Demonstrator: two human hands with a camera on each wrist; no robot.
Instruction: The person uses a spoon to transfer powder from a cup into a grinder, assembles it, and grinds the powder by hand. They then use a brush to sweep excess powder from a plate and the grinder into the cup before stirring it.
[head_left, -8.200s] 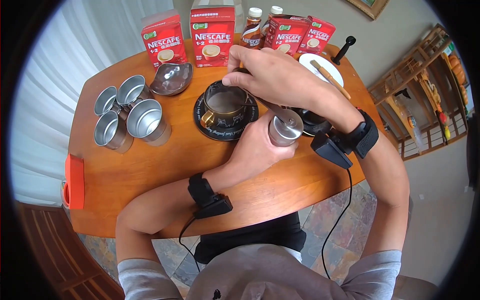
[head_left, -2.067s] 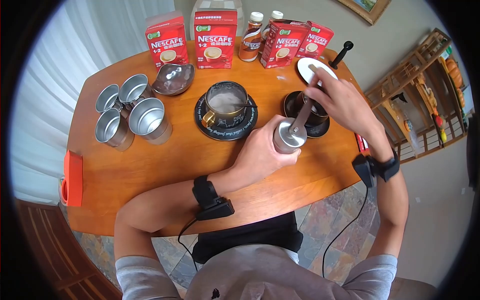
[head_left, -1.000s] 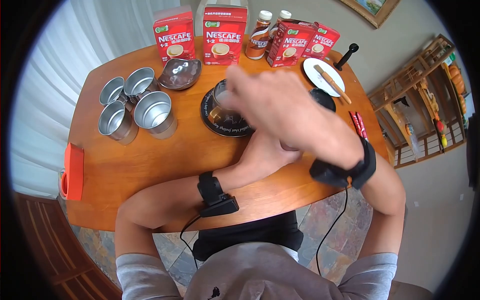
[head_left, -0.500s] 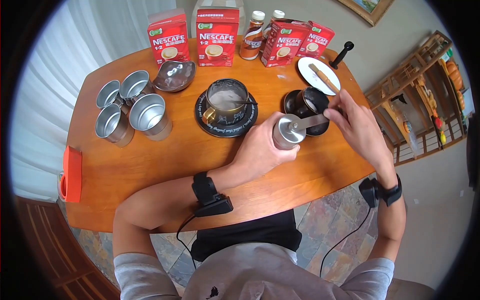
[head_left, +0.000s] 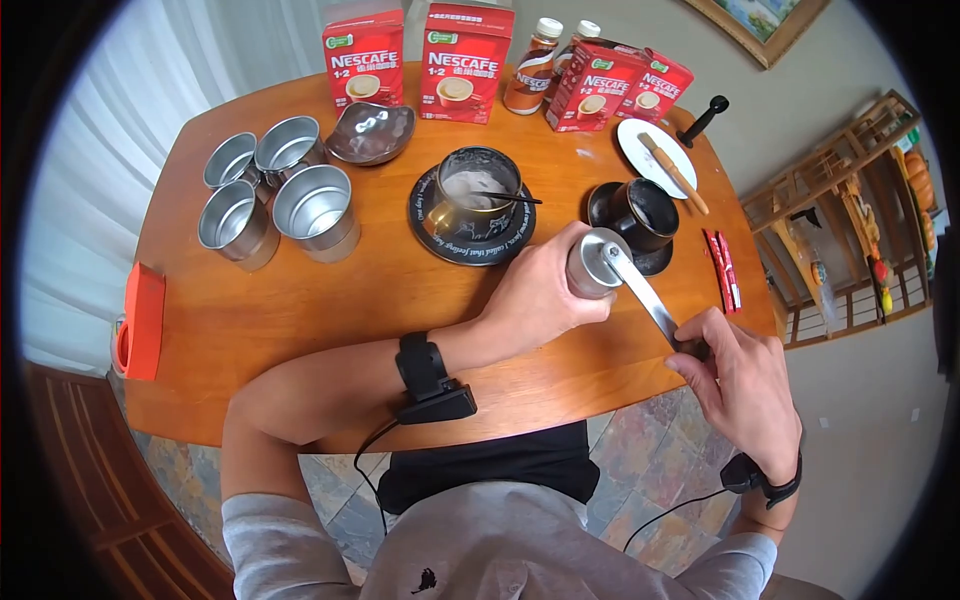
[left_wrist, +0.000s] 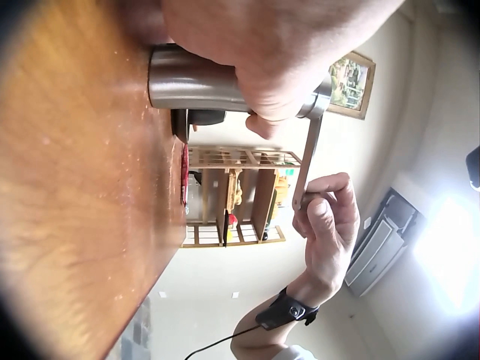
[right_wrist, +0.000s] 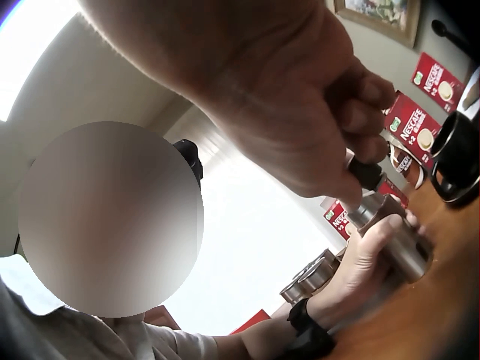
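Note:
A silver manual coffee grinder (head_left: 592, 266) stands upright on the wooden table, gripped round its body by my left hand (head_left: 541, 292). Its flat metal crank (head_left: 645, 300) points toward the front right. My right hand (head_left: 738, 375) pinches the dark knob at the crank's end between thumb and fingers. In the left wrist view the grinder's steel body (left_wrist: 195, 79) meets the tabletop. Left of the grinder, a black and gold cup (head_left: 478, 190) with pale contents and a dark spoon rests on a black saucer (head_left: 425, 228). Right behind the grinder is a black mug (head_left: 643, 212) on its saucer.
Several steel cups (head_left: 316, 210) cluster at the left near a dark bowl (head_left: 371, 133). Red Nescafe boxes (head_left: 465, 65) and bottles (head_left: 533, 68) line the back. A white plate (head_left: 640, 145) bears a brush (head_left: 675, 175). Red sachets (head_left: 721, 270) lie at the right edge.
My right hand has carried the crank round the grinder's top several times, most recently from the right toward the front right. My left hand keeps its grip on the grinder.

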